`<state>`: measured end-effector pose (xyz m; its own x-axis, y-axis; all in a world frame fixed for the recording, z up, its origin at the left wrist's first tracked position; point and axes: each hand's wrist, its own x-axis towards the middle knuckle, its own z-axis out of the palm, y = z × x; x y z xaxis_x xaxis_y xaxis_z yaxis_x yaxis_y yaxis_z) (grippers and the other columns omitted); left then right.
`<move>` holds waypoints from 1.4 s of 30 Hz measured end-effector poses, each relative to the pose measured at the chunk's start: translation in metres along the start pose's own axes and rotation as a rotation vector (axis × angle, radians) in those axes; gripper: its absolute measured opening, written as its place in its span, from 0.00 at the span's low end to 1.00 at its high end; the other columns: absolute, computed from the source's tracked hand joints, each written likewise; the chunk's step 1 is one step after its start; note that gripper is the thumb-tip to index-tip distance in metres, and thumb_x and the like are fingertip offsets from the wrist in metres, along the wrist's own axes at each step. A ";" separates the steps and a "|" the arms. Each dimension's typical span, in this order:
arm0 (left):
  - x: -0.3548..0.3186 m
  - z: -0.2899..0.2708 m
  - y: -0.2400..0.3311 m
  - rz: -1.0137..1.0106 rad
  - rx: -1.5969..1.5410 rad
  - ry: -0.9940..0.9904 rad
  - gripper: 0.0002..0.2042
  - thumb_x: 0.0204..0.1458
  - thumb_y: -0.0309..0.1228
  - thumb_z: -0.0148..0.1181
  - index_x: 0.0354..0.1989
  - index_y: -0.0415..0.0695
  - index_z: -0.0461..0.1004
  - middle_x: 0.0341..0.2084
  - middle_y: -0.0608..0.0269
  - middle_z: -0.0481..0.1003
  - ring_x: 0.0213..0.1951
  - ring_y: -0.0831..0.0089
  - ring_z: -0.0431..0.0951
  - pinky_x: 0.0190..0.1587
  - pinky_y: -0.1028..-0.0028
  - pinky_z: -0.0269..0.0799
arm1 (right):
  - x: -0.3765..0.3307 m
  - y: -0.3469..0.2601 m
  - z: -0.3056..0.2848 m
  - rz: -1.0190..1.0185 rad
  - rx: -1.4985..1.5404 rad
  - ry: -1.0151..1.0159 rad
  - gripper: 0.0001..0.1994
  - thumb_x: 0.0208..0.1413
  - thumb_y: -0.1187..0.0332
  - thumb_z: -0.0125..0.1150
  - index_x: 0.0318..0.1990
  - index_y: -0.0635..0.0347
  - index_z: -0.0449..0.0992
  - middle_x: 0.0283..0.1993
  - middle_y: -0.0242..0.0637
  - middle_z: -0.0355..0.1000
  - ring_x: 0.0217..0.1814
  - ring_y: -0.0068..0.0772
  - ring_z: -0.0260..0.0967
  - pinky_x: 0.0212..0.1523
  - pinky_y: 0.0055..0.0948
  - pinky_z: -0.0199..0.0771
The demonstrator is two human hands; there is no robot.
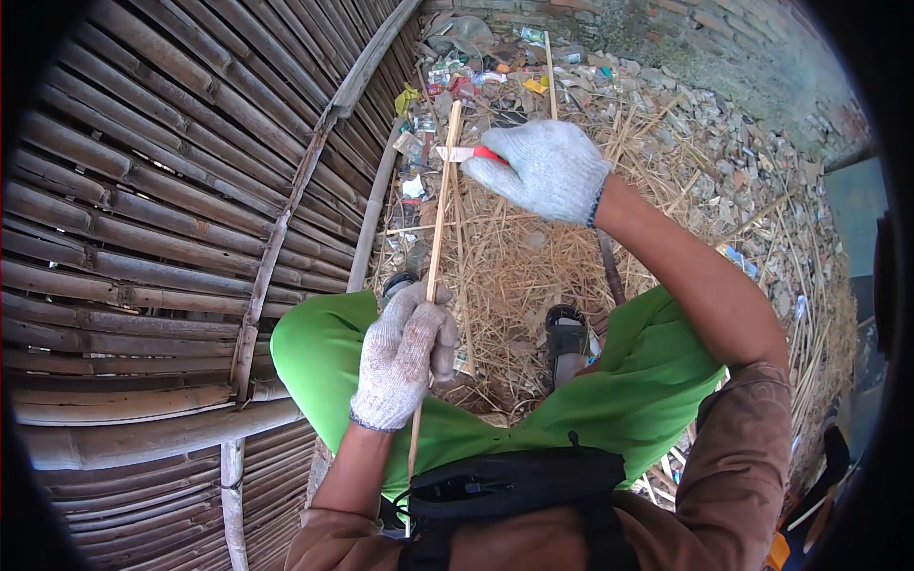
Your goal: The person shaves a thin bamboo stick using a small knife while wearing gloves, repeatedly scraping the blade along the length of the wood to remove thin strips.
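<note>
While left hand fists bamboo strip — right hand clenches red-handled knife, blade touching strip.

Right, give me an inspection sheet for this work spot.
Surface: bare ground strewn with straw and rubble.
Job's things: thin bamboo strip, upright; red-handled knife with its blade against it.
Clutter: plastic litter by the brick wall.
Hands: left hand, gloved, fingers closed round the strip; right hand, gloved, holds the knife.
Cables: nothing seen.
Surroundings: bamboo slat platform at left; green trousers; sandal.
</note>
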<state>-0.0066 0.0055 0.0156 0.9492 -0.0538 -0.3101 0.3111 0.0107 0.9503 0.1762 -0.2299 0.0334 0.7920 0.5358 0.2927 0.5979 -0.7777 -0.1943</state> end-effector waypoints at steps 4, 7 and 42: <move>0.009 0.001 -0.008 0.071 -0.186 -0.046 0.19 0.72 0.31 0.53 0.68 0.36 0.68 0.31 0.66 0.77 0.22 0.82 0.72 0.19 0.79 0.65 | -0.012 0.001 0.007 -0.030 0.046 -0.068 0.26 0.71 0.40 0.52 0.41 0.55 0.83 0.35 0.52 0.82 0.38 0.59 0.82 0.42 0.58 0.82; 0.009 0.002 0.001 -0.060 -0.220 -0.039 0.19 0.73 0.35 0.54 0.66 0.37 0.71 0.27 0.70 0.73 0.19 0.84 0.67 0.16 0.79 0.60 | -0.017 -0.007 0.010 -0.038 0.049 -0.101 0.23 0.71 0.43 0.55 0.40 0.55 0.80 0.35 0.51 0.81 0.39 0.59 0.81 0.41 0.57 0.80; -0.015 0.008 -0.018 -0.115 0.003 -0.014 0.17 0.73 0.40 0.56 0.60 0.39 0.75 0.23 0.71 0.70 0.14 0.84 0.63 0.14 0.79 0.56 | 0.026 0.116 -0.030 0.418 -0.147 0.124 0.38 0.74 0.32 0.32 0.46 0.58 0.81 0.40 0.57 0.82 0.47 0.63 0.81 0.53 0.54 0.80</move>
<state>-0.0265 -0.0022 0.0033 0.9065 -0.0681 -0.4166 0.4176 0.0004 0.9086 0.2625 -0.3165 0.0463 0.9355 0.1297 0.3287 0.1992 -0.9619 -0.1875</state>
